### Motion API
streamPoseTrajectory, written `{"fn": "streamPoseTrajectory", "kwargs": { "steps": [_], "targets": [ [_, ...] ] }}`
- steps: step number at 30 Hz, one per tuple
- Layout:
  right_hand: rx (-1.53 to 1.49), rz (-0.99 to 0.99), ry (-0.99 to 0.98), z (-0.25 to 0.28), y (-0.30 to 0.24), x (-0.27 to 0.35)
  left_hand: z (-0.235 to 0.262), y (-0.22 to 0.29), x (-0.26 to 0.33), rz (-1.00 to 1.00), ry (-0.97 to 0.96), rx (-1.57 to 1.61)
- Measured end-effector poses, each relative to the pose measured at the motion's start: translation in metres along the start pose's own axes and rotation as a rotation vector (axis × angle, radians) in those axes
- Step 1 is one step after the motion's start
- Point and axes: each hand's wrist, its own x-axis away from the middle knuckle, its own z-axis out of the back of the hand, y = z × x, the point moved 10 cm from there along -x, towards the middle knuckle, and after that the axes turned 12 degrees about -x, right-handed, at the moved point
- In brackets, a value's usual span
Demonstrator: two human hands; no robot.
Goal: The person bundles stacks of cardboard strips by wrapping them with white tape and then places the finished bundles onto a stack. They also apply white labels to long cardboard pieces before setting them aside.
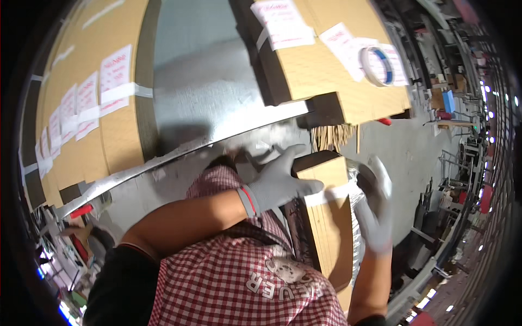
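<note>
The left hand (277, 182) lies flat and open on the cardboard bundle's (329, 217) near end, its length running away under the blurred, open right hand (375, 209).

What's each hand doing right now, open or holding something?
Left hand: open, fingers spread, pressed on the top of the strapped cardboard bundle.
Right hand: blurred, against the bundle's right side; grip cannot be told.

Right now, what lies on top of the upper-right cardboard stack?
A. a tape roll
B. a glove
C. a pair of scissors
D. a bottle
A: a white tape roll with a blue core lies on the labelled cardboard stack, apart from both gloved hands, which are on the bundle below.
</note>
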Motion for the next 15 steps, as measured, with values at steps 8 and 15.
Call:
{"fn": "streamPoseTrajectory", "kwargs": {
  "steps": [8,15],
  "targets": [
    [-0.101,-0.599,0.218,0.029,0.173,0.356,-0.003,0.069,0.084,-0.283,-0.214,0.259],
    [-0.132,-0.33,0.427,0.042,0.165,0.429,0.003,0.047,0.185,-0.526,-0.315,-0.439]
  ]
}}
